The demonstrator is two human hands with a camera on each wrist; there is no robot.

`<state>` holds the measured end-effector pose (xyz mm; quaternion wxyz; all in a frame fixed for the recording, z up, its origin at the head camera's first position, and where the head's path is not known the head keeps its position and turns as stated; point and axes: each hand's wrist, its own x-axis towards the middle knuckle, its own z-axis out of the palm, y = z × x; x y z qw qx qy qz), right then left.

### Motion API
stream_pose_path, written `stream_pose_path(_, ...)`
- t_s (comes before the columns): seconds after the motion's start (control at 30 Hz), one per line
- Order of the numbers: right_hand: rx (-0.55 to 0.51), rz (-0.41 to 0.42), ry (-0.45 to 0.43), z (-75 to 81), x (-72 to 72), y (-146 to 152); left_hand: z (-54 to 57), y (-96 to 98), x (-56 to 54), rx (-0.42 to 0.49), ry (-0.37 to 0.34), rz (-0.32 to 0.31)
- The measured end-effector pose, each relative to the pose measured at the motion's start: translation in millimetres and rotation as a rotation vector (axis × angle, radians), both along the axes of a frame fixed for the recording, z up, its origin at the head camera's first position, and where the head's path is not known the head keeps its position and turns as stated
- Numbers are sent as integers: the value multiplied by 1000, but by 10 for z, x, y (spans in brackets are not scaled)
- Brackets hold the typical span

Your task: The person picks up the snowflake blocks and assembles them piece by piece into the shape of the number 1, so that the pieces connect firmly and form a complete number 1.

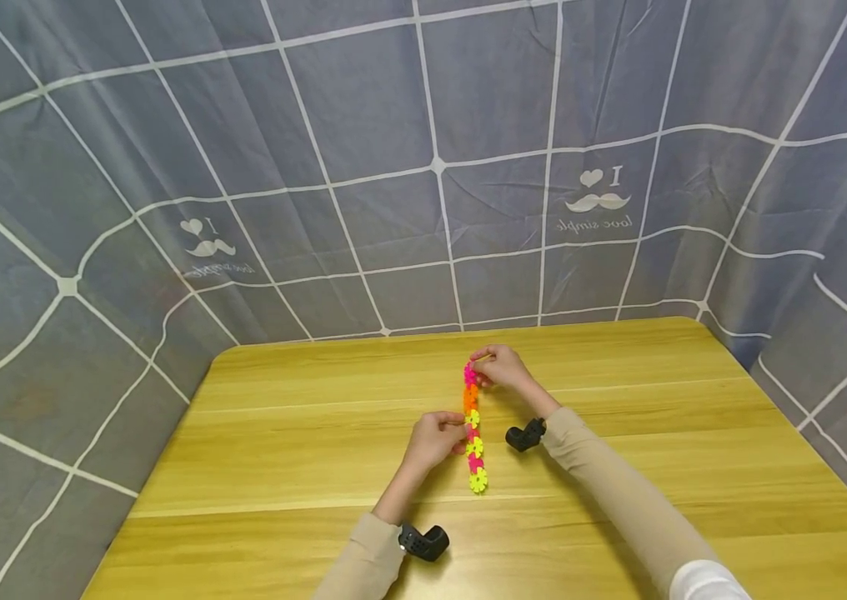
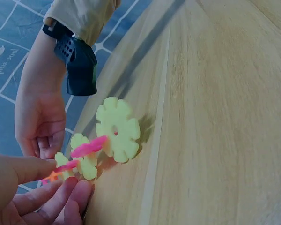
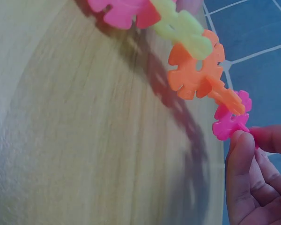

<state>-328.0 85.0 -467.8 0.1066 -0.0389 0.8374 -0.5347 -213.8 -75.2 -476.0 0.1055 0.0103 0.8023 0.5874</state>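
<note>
A chain of interlocking flower-shaped plastic discs runs away from the viewer in the head view, with a yellow disc (image 1: 478, 481) at its near end. Orange discs (image 3: 182, 75) and a pink disc (image 3: 227, 123) make up its far part. The left hand (image 1: 433, 440) holds the chain near its middle, from the left side, between thumb and fingers. At the far end the right hand (image 1: 502, 367) pinches a pink disc between thumb and index finger. In the left wrist view the near yellow disc (image 2: 118, 130) stands on edge, linked to a pink one (image 2: 89, 146).
Under the hands is a wood-grain table (image 1: 303, 483), backed by a grey curtain (image 1: 378, 217) with white grid lines. A black wrist device (image 1: 425, 543) is strapped to the left wrist, and another (image 1: 525, 435) to the right. The chain casts a shadow on the tabletop.
</note>
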Motion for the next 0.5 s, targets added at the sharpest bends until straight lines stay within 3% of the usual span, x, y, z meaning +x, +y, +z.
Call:
stream_pose_path(0.23,-11,-7,-11,-36,0,-1,-4,4,10,-40,40,-9)
stream_pose_path(0.5,-21,39,8,-102,-11,5,-32,19,11,-86,48,15)
